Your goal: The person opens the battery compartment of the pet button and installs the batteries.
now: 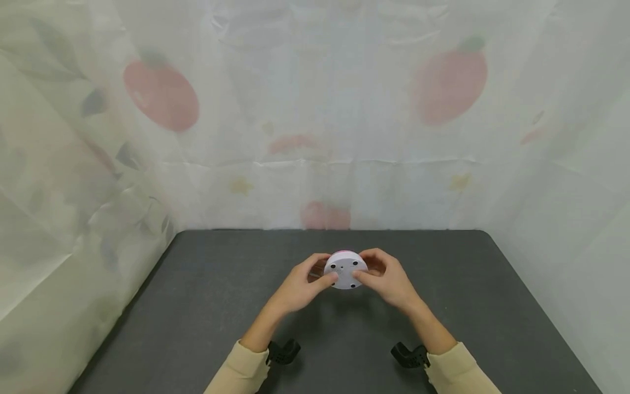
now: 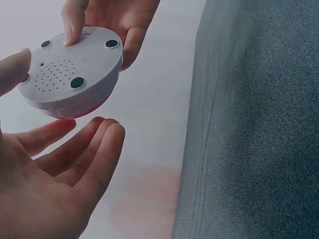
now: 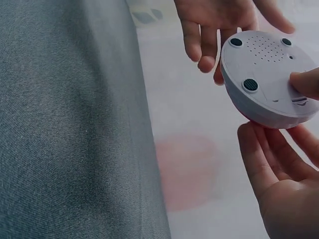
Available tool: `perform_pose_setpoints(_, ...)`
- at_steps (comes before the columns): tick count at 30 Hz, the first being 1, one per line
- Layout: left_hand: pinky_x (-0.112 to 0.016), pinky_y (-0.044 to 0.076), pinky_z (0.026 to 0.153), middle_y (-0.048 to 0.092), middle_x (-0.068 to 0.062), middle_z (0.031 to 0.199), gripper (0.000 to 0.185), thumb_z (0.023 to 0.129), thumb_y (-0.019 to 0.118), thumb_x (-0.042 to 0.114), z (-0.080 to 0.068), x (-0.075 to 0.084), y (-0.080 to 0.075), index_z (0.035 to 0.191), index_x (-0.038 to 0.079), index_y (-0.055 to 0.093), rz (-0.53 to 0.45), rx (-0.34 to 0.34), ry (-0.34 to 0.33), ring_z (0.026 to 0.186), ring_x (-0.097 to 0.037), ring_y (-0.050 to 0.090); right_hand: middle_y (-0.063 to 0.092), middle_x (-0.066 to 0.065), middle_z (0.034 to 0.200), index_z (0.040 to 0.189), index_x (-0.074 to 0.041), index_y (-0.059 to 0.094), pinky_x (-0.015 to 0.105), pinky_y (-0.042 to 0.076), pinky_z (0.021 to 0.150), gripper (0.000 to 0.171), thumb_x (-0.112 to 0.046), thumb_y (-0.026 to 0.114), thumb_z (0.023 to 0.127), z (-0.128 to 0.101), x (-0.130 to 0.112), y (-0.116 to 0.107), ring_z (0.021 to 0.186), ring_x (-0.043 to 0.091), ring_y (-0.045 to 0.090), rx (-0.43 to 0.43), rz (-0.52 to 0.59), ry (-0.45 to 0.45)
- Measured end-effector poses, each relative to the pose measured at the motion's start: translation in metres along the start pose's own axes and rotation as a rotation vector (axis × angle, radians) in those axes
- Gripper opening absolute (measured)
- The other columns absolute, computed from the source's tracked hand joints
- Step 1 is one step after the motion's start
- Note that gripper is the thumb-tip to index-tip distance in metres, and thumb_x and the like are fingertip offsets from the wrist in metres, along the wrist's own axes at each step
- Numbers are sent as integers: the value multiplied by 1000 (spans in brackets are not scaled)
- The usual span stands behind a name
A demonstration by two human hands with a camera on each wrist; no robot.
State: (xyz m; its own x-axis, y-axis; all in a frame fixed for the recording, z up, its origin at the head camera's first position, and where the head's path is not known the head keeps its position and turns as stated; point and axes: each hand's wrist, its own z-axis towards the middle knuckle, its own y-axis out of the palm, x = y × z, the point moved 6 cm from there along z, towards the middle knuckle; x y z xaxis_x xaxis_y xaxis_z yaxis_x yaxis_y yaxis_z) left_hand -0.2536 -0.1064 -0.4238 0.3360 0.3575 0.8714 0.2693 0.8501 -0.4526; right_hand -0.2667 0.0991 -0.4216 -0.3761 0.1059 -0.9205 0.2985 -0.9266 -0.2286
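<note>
A round white plastic device (image 1: 346,268) is held up above the table between both hands. Its flat base faces me, with several dark rubber feet and a patch of small speaker holes (image 2: 54,74). Pink shows along the far side, which is mostly hidden. My left hand (image 1: 301,282) pinches its left edge, thumb over the base and index finger beneath; the other left fingers stand off it. On the opposite edge, my right hand (image 1: 389,279) grips with the thumb on the base (image 3: 259,64), beside a small slot or latch, and fingers curled underneath.
A dark grey table (image 1: 206,306) lies below the hands. White curtains printed with fruit (image 1: 320,109) stand along its back and sides. Black wrist mounts (image 1: 284,352) are worn near both sleeve cuffs.
</note>
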Motion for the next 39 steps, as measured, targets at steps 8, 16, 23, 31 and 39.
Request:
perform_pose_setpoints(8, -49, 53, 88, 68, -8, 118, 41, 107, 53, 38, 0, 0, 1, 139, 12, 57, -45, -48, -61, 95, -26, 68, 63, 13, 118, 124, -3, 62, 26, 53, 91, 36, -3, 77, 90, -2, -1, 4, 107, 24, 63, 2, -10, -112)
perform_pose_setpoints(16, -46, 55, 87, 67, -12, 119, 42, 109, 48, 37, 2, 2, 4, 137, 7, 56, -109, -63, -29, 98, -35, 69, 62, 13, 119, 124, -3, 61, 26, 52, 93, 37, -1, 75, 91, -3, -4, 8, 109, 19, 63, 10, -17, -173)
perform_pose_setpoints(23, -48, 54, 91, 65, -20, 122, 43, 107, 54, 36, 1, -2, 7, 137, 4, 55, -152, -39, -14, 105, -41, 66, 63, 7, 121, 126, -7, 62, 31, 52, 94, 40, -1, 77, 89, -5, -5, 8, 110, 24, 63, 13, -86, -146)
perform_pose_setpoints(31, -45, 53, 95, 64, -14, 122, 42, 106, 58, 30, 0, -5, 7, 138, 4, 54, -195, -37, -7, 110, -42, 64, 63, 7, 125, 130, -8, 61, 40, 54, 91, 45, -5, 78, 89, -7, -6, 6, 112, 26, 62, -14, -111, -113)
perform_pose_setpoints(39, -32, 52, 92, 63, -11, 124, 42, 102, 63, 24, -3, -5, 5, 140, 8, 54, -189, -12, 31, 110, -31, 63, 61, 12, 130, 137, -6, 57, 33, 54, 89, 41, -14, 68, 98, -12, -3, 0, 113, 30, 63, -86, -34, -8)
